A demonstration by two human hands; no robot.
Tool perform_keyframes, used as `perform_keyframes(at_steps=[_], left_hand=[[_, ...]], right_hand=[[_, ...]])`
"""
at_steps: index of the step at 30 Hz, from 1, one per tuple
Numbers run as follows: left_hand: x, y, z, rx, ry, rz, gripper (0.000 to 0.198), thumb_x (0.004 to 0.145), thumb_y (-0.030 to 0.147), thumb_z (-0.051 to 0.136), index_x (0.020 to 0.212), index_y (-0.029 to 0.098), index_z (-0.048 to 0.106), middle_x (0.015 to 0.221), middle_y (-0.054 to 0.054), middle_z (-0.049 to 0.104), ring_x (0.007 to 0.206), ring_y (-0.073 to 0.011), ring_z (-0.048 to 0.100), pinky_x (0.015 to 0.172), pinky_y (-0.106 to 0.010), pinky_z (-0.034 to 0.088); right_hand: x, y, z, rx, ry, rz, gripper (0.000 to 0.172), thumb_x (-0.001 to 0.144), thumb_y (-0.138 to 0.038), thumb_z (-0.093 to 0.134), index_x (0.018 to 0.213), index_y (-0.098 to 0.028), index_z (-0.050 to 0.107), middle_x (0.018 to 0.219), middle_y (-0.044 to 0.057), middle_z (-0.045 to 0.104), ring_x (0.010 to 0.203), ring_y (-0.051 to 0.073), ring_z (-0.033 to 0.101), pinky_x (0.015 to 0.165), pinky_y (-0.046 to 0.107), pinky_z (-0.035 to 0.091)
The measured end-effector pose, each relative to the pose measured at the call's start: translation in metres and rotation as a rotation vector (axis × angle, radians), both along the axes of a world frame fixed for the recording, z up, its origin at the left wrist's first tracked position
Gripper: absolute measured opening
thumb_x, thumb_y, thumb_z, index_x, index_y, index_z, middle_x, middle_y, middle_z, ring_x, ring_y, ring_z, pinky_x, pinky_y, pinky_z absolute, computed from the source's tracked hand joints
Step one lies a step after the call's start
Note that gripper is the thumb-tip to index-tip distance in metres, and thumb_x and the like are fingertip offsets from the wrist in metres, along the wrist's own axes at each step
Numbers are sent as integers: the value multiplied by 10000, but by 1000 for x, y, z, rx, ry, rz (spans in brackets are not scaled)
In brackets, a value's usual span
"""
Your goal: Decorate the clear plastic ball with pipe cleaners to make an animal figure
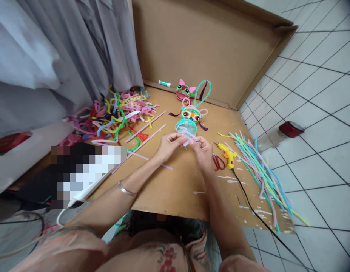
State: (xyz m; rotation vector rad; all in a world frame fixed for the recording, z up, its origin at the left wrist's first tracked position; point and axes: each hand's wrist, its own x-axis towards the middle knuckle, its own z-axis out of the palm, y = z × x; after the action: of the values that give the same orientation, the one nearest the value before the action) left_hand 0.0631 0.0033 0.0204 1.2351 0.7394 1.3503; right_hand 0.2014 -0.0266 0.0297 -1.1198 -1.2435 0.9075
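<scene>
Both of my hands meet over the middle of the table around a bent, fuzzy lilac pipe cleaner (187, 133). My left hand (172, 146) pinches its left side between thumb and fingers. On the right side, my right hand (202, 150) grips the same piece with fingertips closed. Just beyond them sits a round turquoise piece (184, 126), below a decorated animal head (191, 114) with big eyes, pink ears and purple tassels. Red-handled scissors (219, 162) and a yellow hot glue gun (228, 155) lie right of my right hand.
A heap of colourful pipe cleaners (118, 117) covers the table's left side. Straight pipe cleaners (259, 170) lie at the right edge, near the black cord (250, 204). A second animal head (184, 90) and a marker (164, 83) are by the cardboard wall (197, 45).
</scene>
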Motion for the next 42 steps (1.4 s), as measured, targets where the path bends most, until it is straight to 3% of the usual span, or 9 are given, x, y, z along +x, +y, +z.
perform_keyframes(at_steps=[7, 12, 22, 28, 36, 42], left_hand=[[-2, 2, -5, 34, 39, 28, 523, 648, 642, 777, 590, 140, 644, 567, -7, 588, 559, -94, 482, 577, -230, 382], [-4, 3, -7, 56, 50, 79, 524, 649, 657, 769, 606, 147, 656, 555, 1, 579, 555, -99, 471, 568, -232, 370], [-2, 2, -10, 77, 59, 65, 531, 735, 663, 701, 609, 151, 634, 578, -3, 575, 586, -107, 491, 608, -240, 397], [6, -2, -8, -16, 8, -11, 522, 579, 631, 824, 648, 141, 656, 575, 6, 591, 551, -98, 498, 576, -238, 422], [3, 5, -7, -69, -76, 62, 479, 576, 576, 843, 637, 139, 656, 598, 2, 616, 532, -79, 492, 546, -224, 415], [2, 5, -7, -76, -67, 58, 469, 581, 561, 841, 613, 142, 632, 581, 9, 598, 515, -73, 480, 533, -222, 402]], right_hand=[[-1, 1, 0, -18, -9, -16, 305, 699, -476, 707, 712, -188, 606, 594, -54, 501, 547, 79, 349, 532, 218, 295], [2, 2, 1, -39, -36, 7, 330, 687, -508, 704, 706, -193, 608, 540, -72, 433, 515, 74, 316, 521, 226, 288], [5, 0, 3, -15, -49, -23, 303, 710, -465, 696, 666, -189, 581, 545, -69, 413, 513, 71, 313, 510, 222, 276], [1, 0, 2, 17, -93, -70, 254, 708, -427, 681, 661, -187, 616, 586, -40, 519, 563, 94, 408, 543, 226, 338], [8, 4, 2, -23, -69, -78, 246, 706, -431, 675, 794, -203, 642, 632, -36, 572, 555, 108, 492, 552, 239, 393], [9, 4, 3, 16, -44, -116, 217, 740, -420, 664, 760, -211, 608, 626, -33, 592, 564, 111, 534, 575, 244, 435]])
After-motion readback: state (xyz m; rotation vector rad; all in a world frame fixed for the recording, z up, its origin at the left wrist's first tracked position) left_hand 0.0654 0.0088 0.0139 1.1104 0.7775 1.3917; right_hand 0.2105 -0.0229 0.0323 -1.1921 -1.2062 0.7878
